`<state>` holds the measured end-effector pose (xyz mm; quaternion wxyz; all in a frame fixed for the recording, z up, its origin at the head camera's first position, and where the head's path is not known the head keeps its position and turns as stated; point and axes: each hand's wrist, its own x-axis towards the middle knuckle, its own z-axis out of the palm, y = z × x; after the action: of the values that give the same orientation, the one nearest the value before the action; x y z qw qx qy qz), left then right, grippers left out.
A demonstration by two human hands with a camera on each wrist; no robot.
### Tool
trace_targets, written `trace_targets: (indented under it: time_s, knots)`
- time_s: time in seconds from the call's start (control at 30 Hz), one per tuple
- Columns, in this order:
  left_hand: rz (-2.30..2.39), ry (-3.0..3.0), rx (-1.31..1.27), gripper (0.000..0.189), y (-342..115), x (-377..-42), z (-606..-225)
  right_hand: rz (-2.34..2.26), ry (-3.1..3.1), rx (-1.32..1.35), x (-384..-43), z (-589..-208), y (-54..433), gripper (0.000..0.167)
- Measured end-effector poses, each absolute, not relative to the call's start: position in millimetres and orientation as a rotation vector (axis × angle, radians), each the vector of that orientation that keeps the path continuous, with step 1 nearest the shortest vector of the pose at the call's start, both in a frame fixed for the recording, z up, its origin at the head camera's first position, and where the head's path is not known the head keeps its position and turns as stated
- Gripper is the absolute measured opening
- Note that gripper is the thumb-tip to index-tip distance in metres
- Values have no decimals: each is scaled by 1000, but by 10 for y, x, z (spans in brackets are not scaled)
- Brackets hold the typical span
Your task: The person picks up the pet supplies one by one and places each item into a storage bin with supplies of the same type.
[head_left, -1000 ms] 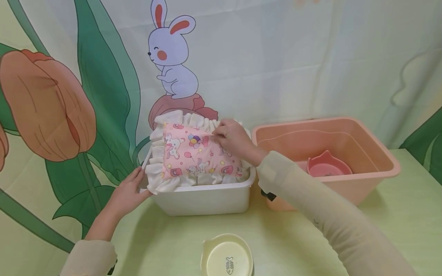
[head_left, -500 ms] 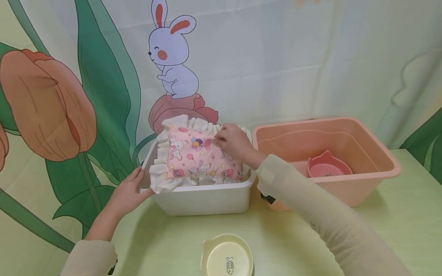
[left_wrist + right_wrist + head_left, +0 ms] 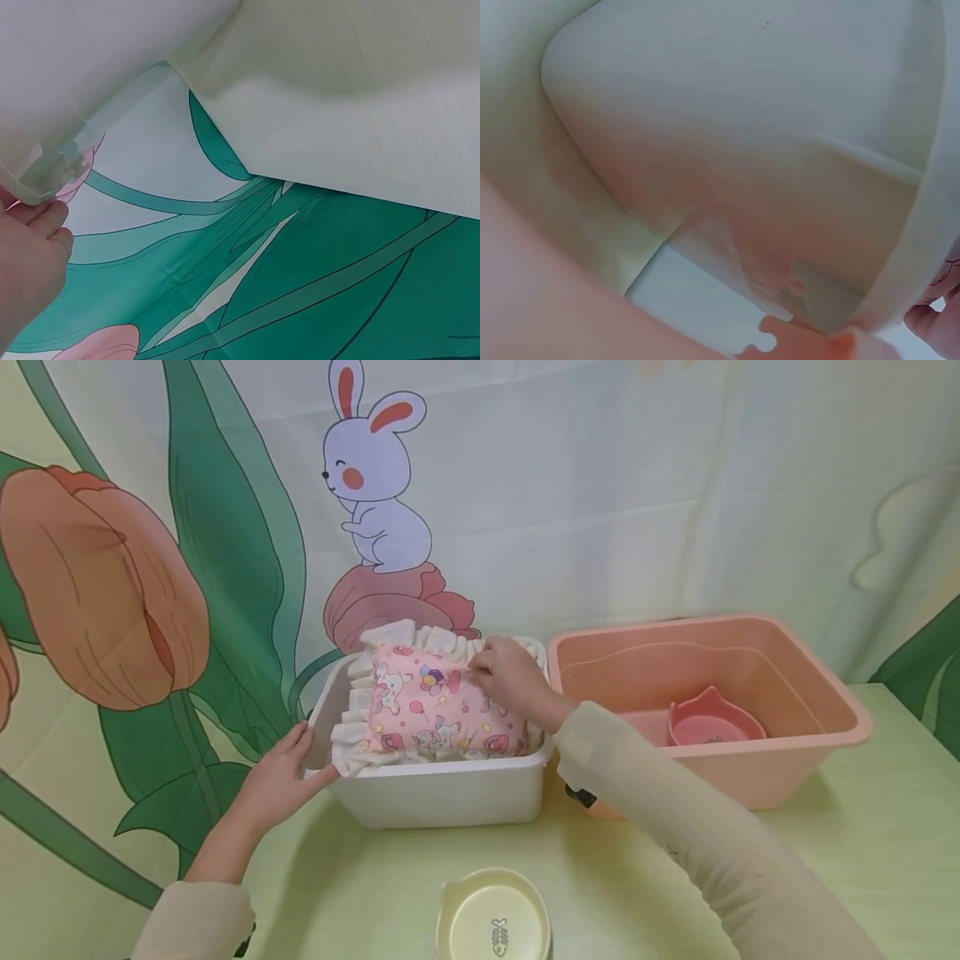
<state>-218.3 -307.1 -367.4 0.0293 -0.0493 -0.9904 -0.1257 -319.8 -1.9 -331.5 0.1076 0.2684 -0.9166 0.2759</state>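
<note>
In the head view the light is soft and even, moderately bright, and seems to come from above. Blurry-edged shadows lie on the table (image 3: 360, 893) left of the white tub (image 3: 442, 797) and between it and the pink tub (image 3: 757, 777). A pale sheen shows right of the yellow bowl (image 3: 468, 914). The cushion (image 3: 412, 702) has a readable print. The left wrist view is hazy, with a broad shadow band; the right is dimmer, low in contrast, its near-left pink shape badly out of focus.
</note>
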Motion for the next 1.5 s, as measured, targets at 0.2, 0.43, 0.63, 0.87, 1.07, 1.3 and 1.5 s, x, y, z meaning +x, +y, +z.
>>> trace_targets:
  time_s: [0.2,0.43,0.63,0.87,1.07,1.3,1.5]
  knots:
    - [-424,-3065,-134,88,-3072,-2181,-3683,796,-2759,783,-3216,-3385,-55,20]
    - [-434,-3075,-124,90,-3065,-2170,-3672,777,-2779,807,-3223,-3476,-83,17]
    - [-440,-3082,-119,90,-3062,-2167,-3661,781,-2811,808,-3209,-3491,-92,17]
    - [-442,-3083,-123,90,-3071,-2174,-3669,793,-2838,813,-3212,-3519,-96,17]
    - [-440,-3077,-137,89,-3074,-2175,-3673,777,-2853,825,-3225,-3552,-97,18]
    - [-443,-3072,-145,89,-3085,-2180,-3682,848,-2898,799,-3227,-3583,-113,17]
    - [-448,-3071,-140,90,-3086,-2182,-3688,820,-2915,801,-3204,-3601,-128,17]
